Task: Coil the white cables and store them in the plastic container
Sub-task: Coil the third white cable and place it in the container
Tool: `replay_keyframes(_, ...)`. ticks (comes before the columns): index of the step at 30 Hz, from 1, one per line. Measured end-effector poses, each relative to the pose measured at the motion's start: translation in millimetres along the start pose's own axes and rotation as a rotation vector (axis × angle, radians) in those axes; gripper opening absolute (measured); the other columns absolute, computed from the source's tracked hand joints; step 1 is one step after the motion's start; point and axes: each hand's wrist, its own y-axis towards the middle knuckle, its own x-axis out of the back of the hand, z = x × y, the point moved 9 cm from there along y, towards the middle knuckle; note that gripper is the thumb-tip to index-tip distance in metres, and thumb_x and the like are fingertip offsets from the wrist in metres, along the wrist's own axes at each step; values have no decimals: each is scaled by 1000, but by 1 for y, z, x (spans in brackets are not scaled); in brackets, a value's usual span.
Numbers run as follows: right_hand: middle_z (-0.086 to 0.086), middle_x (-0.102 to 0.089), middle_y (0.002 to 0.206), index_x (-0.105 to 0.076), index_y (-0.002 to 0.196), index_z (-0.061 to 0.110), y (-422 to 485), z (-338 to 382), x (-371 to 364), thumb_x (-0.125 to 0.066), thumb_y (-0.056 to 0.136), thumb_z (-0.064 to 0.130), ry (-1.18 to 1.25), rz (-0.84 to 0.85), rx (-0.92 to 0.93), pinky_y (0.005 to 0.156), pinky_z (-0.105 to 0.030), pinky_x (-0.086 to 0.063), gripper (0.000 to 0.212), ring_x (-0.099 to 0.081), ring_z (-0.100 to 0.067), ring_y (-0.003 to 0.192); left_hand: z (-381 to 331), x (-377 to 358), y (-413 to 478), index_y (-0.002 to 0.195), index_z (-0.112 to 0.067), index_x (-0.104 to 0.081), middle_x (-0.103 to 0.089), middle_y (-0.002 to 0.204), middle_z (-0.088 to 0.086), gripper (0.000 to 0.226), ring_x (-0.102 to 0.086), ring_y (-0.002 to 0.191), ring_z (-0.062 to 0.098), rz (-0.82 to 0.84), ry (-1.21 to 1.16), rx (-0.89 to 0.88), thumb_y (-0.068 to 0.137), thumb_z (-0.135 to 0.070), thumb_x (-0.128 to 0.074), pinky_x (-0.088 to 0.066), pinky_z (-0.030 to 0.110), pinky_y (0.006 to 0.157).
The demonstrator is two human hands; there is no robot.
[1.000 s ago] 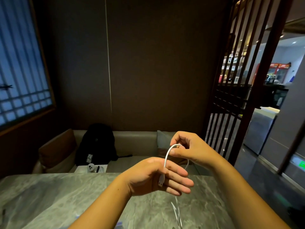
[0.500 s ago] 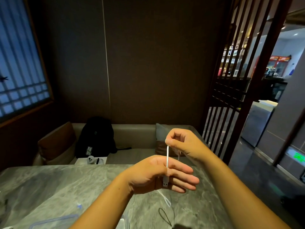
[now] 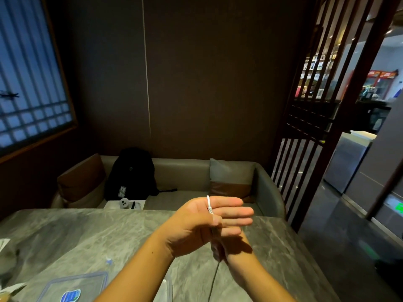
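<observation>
My left hand (image 3: 202,223) is held above the marble table (image 3: 87,236) with its fingers straight, pointing right. A white cable (image 3: 209,203) loops over the top of the index finger, and my thumb pins its plug end against the fingers. Just underneath, my right hand (image 3: 234,247) is in shadow, partly hidden and blurred; it seems to pinch the same cable, whose slack hangs down toward the table. A clear plastic container lid with a blue label (image 3: 73,286) lies at the bottom left. The rim of a clear container (image 3: 169,289) shows behind my left forearm.
A sofa (image 3: 185,171) runs along the far side of the table, with a black backpack (image 3: 130,173) and cushions on it. Small white items (image 3: 125,203) sit by the table's far edge. A wooden slat screen (image 3: 305,149) stands on the right. Papers lie at the left edge.
My right hand has dropped from above the left hand to below it, drawing the cable round the left fingers. The view has tilted down, so the lid and container now show.
</observation>
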Motion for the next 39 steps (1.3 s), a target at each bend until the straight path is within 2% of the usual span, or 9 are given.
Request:
replay_keyframes(2, -4, -55, 58, -65, 73, 9, -13, -17, -1, -56, 95, 8, 10, -34, -61, 49, -25, -38, 23, -46, -14, 48, 0, 9, -1, 140, 6, -46, -48, 144, 30, 52, -47, 134, 44, -42, -54, -29, 91, 16, -33, -44, 47, 109)
replay_keyframes(7, -5, -46, 48, -64, 60, 13, -47, -9, -18, -48, 103, 23, 43, 142, -10, 43, -25, -31, 47, -35, -15, 41, 12, 31, -8, 143, 4, -43, -48, 146, 25, 58, -45, 137, 39, -149, -76, -10, 88, 16, -30, -39, 45, 113)
replay_keyframes(13, -7, -45, 54, -67, 73, 11, -76, 26, -9, -65, 88, 18, -199, 247, 135, 45, -22, -35, 17, -41, -9, 43, 34, 49, -17, 144, 2, -41, -51, 145, 20, 59, -47, 137, 35, -223, 43, 56, 86, 12, -35, -32, 45, 117)
replay_keyframes(17, 5, -57, 59, -69, 84, 9, -85, 56, 2, -69, 89, 8, -287, 340, 179, 50, -15, -41, 5, -50, -4, 51, 41, 54, -19, 142, 2, -43, -54, 143, 20, 58, -50, 134, 35, -227, 97, 111, 85, 12, -36, -35, 44, 115)
replay_keyframes(22, 7, -56, 57, -67, 78, 6, -80, 81, 31, -70, 89, 5, -432, 292, 277, 51, -14, -38, 11, -47, 0, 53, 44, 55, -20, 142, 3, -43, -53, 142, 22, 55, -50, 134, 37, -202, 133, 174, 89, 15, -33, -39, 43, 113)
replay_keyframes(26, -4, -50, 58, -67, 75, 10, -77, 98, 69, -73, 83, 22, -421, 194, 307, 50, -25, -38, 15, -45, -13, 53, 41, 59, -23, 142, 4, -43, -52, 143, 24, 58, -48, 135, 39, -215, 88, 162, 86, 15, -34, -37, 46, 114)
replay_keyframes(30, -18, -59, 68, -70, 78, 18, -79, 115, 78, -72, 86, 22, -491, 181, 400, 61, -32, -42, 10, -51, -17, 62, 53, 58, -24, 142, 5, -43, -50, 143, 27, 59, -47, 135, 41, -197, 89, 228, 85, 16, -31, -41, 42, 112)
replay_keyframes(34, -10, -59, 66, -67, 73, 16, -72, 132, 69, -71, 81, 20, -351, 130, 483, 57, -20, -42, 10, -51, -11, 61, 68, 39, -22, 145, 6, -39, -46, 145, 30, 61, -43, 137, 43, -66, 187, 330, 87, 21, -27, -28, 50, 118)
replay_keyframes(39, 2, -64, 65, -69, 77, 6, -53, 151, 58, -69, 86, -1, -302, 116, 547, 57, -13, -41, 11, -54, -2, 59, 73, 9, -16, 146, 9, -33, -38, 149, 34, 55, -35, 140, 48, 78, 178, 346, 91, 15, -33, -18, 56, 121)
